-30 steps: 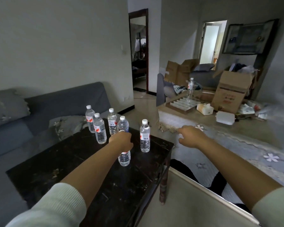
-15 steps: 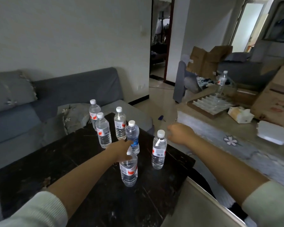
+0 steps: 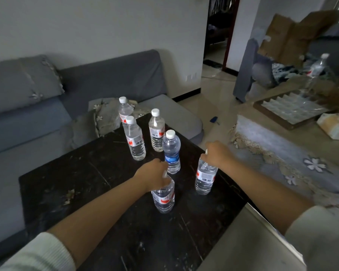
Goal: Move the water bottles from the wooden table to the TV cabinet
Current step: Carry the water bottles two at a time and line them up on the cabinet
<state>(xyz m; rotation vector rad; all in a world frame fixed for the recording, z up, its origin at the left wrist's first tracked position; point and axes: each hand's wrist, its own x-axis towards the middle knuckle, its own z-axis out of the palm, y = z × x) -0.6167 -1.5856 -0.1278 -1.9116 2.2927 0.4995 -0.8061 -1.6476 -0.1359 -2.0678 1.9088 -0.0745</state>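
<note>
Several clear water bottles stand on the dark wooden table [image 3: 98,184]. My left hand [image 3: 153,176] is closed over the top of the nearest red-label bottle [image 3: 163,198], hiding its cap. My right hand [image 3: 216,153] grips the neck of another red-label bottle [image 3: 205,178] to the right. A blue-label bottle [image 3: 171,151] stands upright between the two hands. Behind it stand three more red-label bottles [image 3: 135,141], [image 3: 156,131], [image 3: 124,111]. One more bottle [image 3: 317,67] stands on the covered cabinet [image 3: 282,145] at the far right.
A grey sofa [image 3: 67,106] runs behind and left of the table. On the cabinet lie a compartment tray [image 3: 290,108] and a tissue pack [image 3: 335,128]. Cardboard boxes [image 3: 294,32] stand beyond. A light panel edge [image 3: 262,231] sits at the lower right.
My right hand has moved left and closed on the neck of the right bottle. My left hand stays on the nearest bottle. The view has moved closer to the table.
</note>
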